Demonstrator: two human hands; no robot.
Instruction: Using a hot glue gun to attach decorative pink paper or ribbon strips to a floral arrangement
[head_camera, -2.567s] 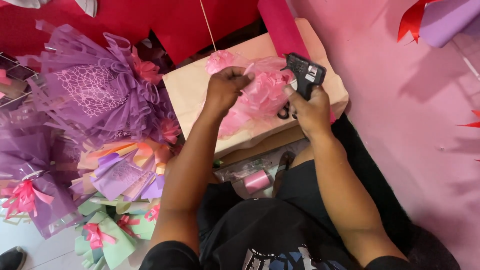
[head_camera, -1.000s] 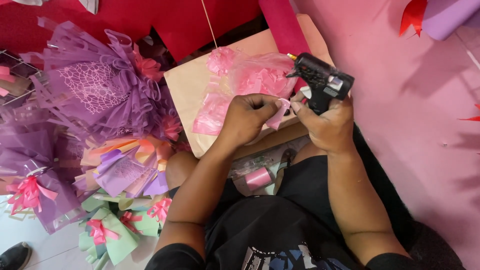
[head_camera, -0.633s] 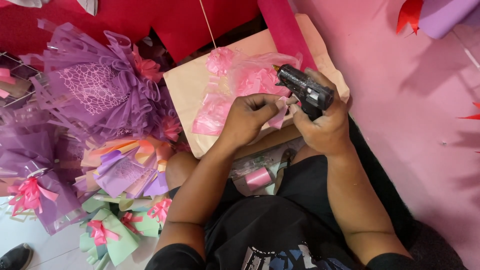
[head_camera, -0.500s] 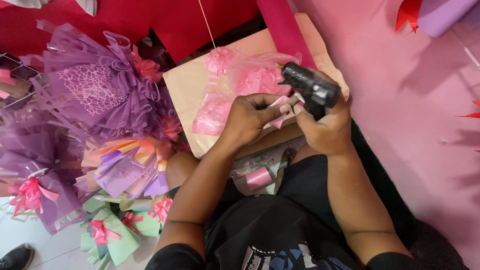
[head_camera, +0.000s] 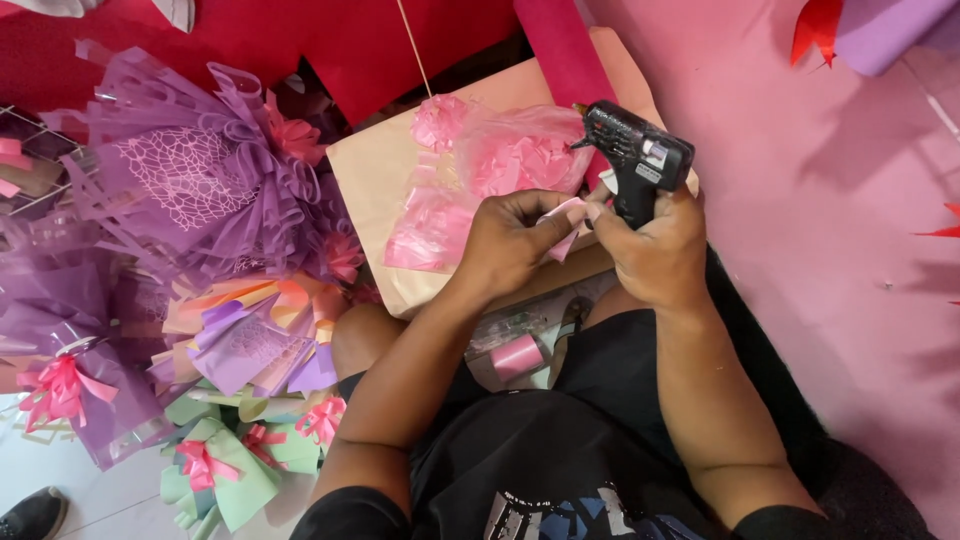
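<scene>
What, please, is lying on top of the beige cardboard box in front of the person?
On the beige cardboard box lie a clear plastic bag of pink ribbon bows and a loose pink ribbon bow. The hands and black glue gun cover its near right part.

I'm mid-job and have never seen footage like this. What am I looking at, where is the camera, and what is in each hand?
There is no machine here: a seated person works with bare hands, filmed by a camera on their head looking down. The right hand has a black glue gun in its grip. The left hand pinches a small pink ribbon piece. Both are over a tan board that carries a clear bag of pink ribbon bows. Purple wrapped bouquets lie to the left.
</scene>
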